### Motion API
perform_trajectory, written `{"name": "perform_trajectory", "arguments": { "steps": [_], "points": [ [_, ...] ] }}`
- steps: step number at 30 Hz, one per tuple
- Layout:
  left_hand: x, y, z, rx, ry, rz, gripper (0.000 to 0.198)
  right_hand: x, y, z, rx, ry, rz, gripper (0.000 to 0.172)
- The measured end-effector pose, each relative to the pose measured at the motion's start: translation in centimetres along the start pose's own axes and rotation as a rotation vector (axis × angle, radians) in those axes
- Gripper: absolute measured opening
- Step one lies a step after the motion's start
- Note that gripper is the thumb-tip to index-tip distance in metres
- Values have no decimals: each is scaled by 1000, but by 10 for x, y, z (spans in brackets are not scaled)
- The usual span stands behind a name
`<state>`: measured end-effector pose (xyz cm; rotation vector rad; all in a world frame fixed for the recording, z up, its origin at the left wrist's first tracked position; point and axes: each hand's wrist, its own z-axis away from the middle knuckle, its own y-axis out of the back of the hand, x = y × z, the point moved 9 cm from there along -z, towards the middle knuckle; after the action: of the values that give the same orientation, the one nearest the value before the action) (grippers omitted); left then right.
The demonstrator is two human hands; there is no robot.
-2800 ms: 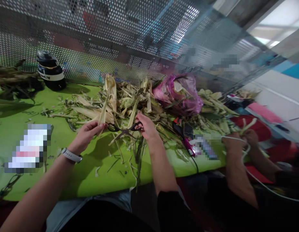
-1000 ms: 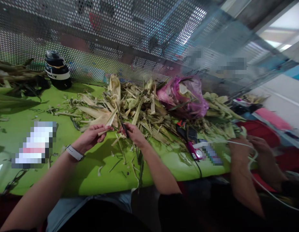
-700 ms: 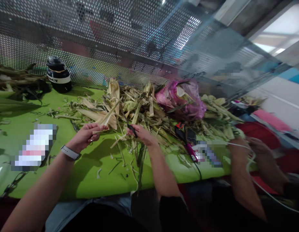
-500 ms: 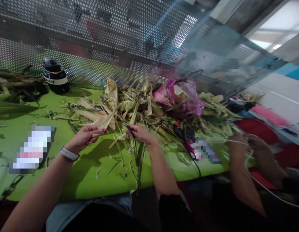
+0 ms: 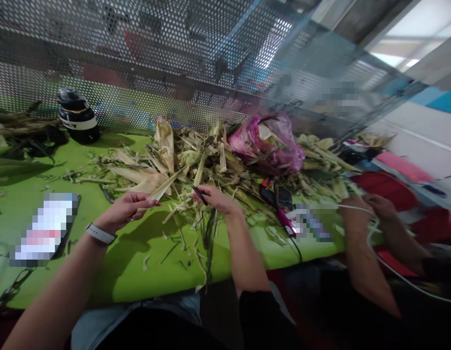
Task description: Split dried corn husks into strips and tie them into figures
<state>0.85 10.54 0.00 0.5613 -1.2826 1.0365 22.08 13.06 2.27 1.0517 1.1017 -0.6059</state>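
Observation:
My left hand [image 5: 125, 210], with a white watch on the wrist, pinches a pale strip of corn husk [image 5: 166, 183] that points up and right. My right hand [image 5: 218, 199] is closed on black-handled scissors [image 5: 198, 193], their blades reaching toward the strip. Both hands hover over the green table [image 5: 112, 262], just in front of a big heap of dry husks [image 5: 196, 160].
A black and white bottle [image 5: 78, 115] stands by the perforated metal wall at the back left. A pink plastic bag [image 5: 267, 143] lies on the heap. A co-worker's hands [image 5: 364, 209] hold a white cable at right. A dark tool with a pink handle [image 5: 280, 204] lies beside them.
My right hand turned the scissors from lying flat to pointing at the strip in my left hand. The husk strip has tilted lower and to the right. The camera shifted slightly.

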Motion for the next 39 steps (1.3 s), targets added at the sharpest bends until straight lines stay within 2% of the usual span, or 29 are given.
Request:
{"name": "perform_trajectory", "arguments": {
  "steps": [3, 9, 14, 16, 18, 19, 21, 23, 24, 27, 30, 36, 39],
  "points": [
    [-1, 2, 0, 4, 10, -6, 28, -1, 6, 1, 37, 20, 51, 35],
    [4, 6, -1, 60, -55, 22, 24, 6, 22, -3, 218, 45, 147, 39],
    [4, 6, -4, 102, -101, 62, 20, 14, 35, -8, 446, 36, 545, 25],
    [3, 6, -5, 118, -110, 82, 20, 16, 40, -8, 538, -3, 616, 19],
    [3, 5, -5, 117, -127, 70, 20, 12, 39, -6, 588, 15, 527, 16],
    [4, 2, -5, 101, -132, 50, 21, 9, 33, -6, 562, 46, 413, 17],
    [3, -7, -5, 38, -109, -7, 23, 2, 9, -9, 401, 115, 93, 27],
    [-2, -17, -4, -39, -46, -63, 26, -6, -29, -12, 137, 134, -202, 43],
    [-5, -22, -3, -72, -13, -86, 27, -10, -42, -11, 84, 126, -289, 43],
    [-11, -29, -2, -138, 24, -139, 28, -15, -58, -9, 87, 118, -383, 24],
    [-13, -30, -3, -164, 3, -169, 28, -14, -58, -9, 119, 116, -405, 19],
    [-14, -32, -2, -214, 31, -193, 25, -1, -35, -8, 293, 83, -480, 25],
    [-11, -30, 0, -223, 34, -206, 25, 2, -26, -8, 312, 53, -496, 23]
  ]
}}
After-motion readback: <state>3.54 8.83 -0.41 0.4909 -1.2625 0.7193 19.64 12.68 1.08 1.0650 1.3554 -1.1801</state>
